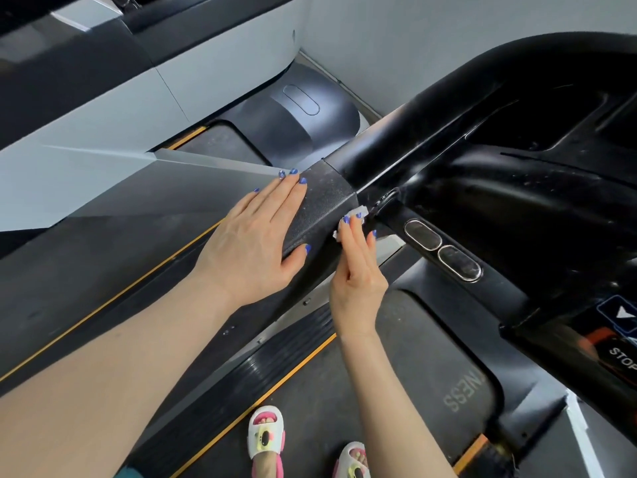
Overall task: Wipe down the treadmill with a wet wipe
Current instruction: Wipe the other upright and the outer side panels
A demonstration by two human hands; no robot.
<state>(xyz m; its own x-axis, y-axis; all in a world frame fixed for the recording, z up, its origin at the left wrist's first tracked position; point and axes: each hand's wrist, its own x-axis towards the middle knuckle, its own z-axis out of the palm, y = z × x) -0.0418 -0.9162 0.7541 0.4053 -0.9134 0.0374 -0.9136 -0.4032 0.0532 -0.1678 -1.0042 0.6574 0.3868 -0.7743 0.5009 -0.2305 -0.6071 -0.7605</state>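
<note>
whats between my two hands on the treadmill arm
Only the textured black sleeve of the handrail; the left hand rests on it, the right hand presses the wipe beside it.

Handrail top: the left hand (255,232) lies flat across the textured handrail (319,205).
Inner side: the right hand (356,270) fills the gap before the pulse sensors (443,250).
Below: open treadmill belt (396,374).

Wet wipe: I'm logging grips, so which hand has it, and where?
The right hand presses the wet wipe under its fingertips against the handrail. The left hand rests flat on the handrail, holding nothing.
</note>
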